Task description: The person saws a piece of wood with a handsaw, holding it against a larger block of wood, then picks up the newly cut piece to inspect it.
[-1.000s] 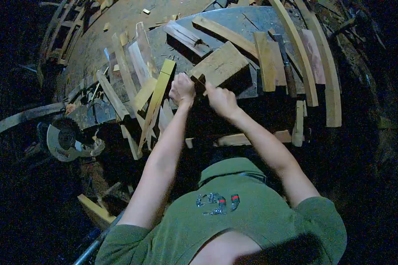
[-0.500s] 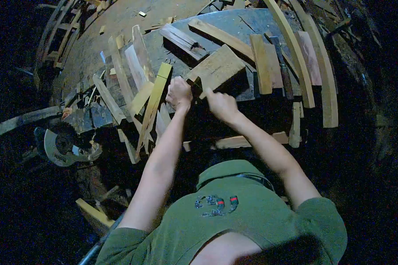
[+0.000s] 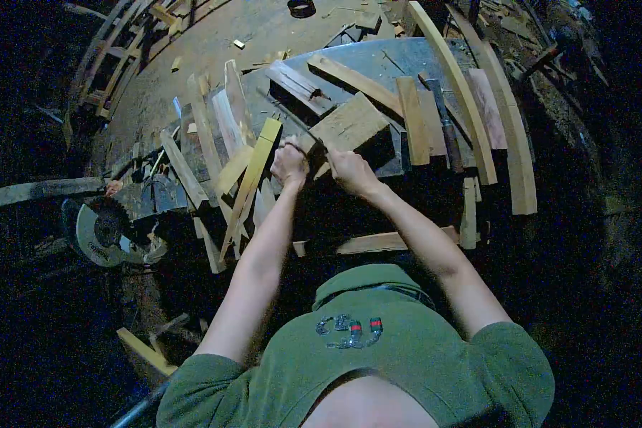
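My right hand [image 3: 351, 173] is wrapped round the handle of a long thin blade tool [image 3: 297, 121], whose blade points up and to the left. Just left of it, my left hand [image 3: 289, 165] is closed at the near edge of a wood block [image 3: 352, 127]; what its fingers grip is too small and dark to make out. A yellowish wood strip [image 3: 259, 153] leans beside my left hand. Beyond the blade lies a pale, split wood piece [image 3: 299, 85].
A circular saw [image 3: 101, 232] sits at the left edge of the bench [image 3: 378, 57]. Several boards lie at the left, and long curved boards [image 3: 458, 85] overhang the near edge at the right. A dark round ring [image 3: 301, 8] is at the far side.
The blade tool now shows clearly, reaching up-left from my right hand. My right hand has shifted slightly left and down. The view has tilted, showing more of the far side.
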{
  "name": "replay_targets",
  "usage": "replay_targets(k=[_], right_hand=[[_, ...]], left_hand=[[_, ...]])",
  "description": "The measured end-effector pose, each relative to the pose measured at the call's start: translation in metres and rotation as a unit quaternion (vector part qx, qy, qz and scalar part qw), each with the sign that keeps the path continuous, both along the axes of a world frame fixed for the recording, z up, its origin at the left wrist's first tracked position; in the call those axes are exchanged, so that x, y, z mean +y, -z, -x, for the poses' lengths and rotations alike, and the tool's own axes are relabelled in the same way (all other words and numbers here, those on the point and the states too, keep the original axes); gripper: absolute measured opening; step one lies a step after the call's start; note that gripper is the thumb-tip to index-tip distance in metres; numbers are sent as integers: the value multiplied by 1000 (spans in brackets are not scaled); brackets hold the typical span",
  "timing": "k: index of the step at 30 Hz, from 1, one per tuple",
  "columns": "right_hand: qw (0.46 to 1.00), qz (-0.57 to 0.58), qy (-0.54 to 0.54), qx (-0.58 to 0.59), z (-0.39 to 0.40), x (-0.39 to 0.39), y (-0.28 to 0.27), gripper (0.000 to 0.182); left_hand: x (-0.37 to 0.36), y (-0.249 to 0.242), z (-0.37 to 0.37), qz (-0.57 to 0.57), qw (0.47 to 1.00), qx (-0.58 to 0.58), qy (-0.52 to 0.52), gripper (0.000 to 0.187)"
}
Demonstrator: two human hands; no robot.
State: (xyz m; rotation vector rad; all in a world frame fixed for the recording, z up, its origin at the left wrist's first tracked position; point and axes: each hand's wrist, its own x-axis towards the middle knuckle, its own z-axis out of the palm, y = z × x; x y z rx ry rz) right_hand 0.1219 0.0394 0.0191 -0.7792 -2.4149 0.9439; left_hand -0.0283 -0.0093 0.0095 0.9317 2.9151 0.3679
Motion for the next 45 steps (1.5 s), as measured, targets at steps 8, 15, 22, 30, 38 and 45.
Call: replay_targets(k=[8,15,22,30,38,45], right_hand=[[986,94,107,-83,-88,-18,-1,16],[987,56,88,-118,-91,-37,2,18],[990,37,72,-118,-71,-45,-5,14],[983,-67,70,-159,-51,-47,-9,8],[981,-48,42,-183,-57,-38,-21,14],[984,-27,52,-166,15,-18,-3,14]], left_hand=[[-38,-10,-7,-69,965,65,243,28],[-40,1,14,-142,915,-79,369,32],[-31,-5,3,-93,976,5,197,28],[-9,8,-20,-64,992,94,50,23],[-5,25,-14,-53,983,163,68,19],[-4,15,-18,-30,983,171,60,18]])
